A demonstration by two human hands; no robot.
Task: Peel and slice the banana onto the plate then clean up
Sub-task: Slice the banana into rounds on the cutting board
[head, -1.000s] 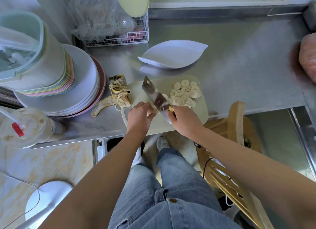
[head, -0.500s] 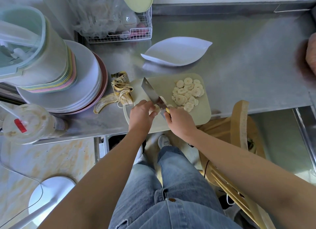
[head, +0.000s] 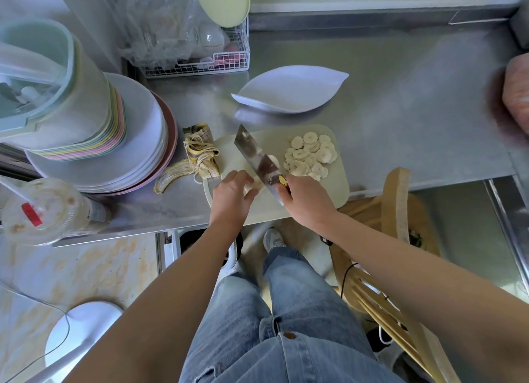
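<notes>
While slicing on the cutting board — left grip curled over the last banana stub, right grip wrapped round the knife handle — likely near the end of cutting; next, steady final strokes, then slices across to the plate behind.

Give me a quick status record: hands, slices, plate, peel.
left hand: holds the banana stub on the cutting board
right hand: grips the knife, blade at the stub
slices: piled on the board's right half
plate: beyond the board, no slices on it
peel: on the counter, left of the board
stage: slicing nearly done; transfer and cleanup remain
</notes>
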